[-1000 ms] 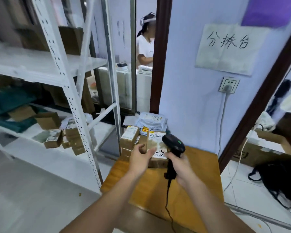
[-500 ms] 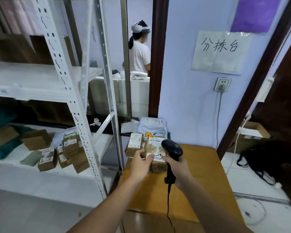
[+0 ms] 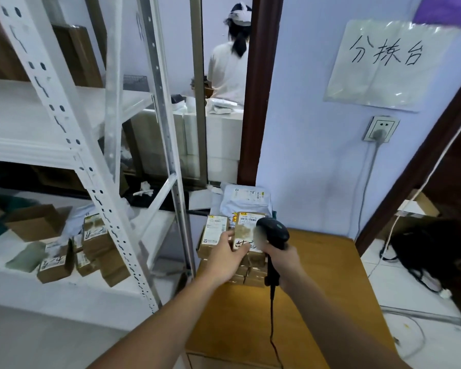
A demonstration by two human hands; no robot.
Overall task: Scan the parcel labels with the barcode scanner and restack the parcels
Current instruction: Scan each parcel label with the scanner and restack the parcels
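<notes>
Scanner up, top parcel steadied on the stack.

Right hand (image 3: 284, 258) wrapped tight round the barcode scanner (image 3: 273, 233) grip, head now nearer the top parcel (image 3: 246, 231) than a second ago, partly covering its label. Left hand (image 3: 228, 255) lies half-closed on that parcel, fingers on its near edge, much as before. Parcel sits atop the brown parcel stack (image 3: 248, 272) at the far left corner of the desk (image 3: 317, 288); grey mailer bag (image 3: 246, 202) behind. Judged: scan under way or imminent; restacking not begun.
</notes>
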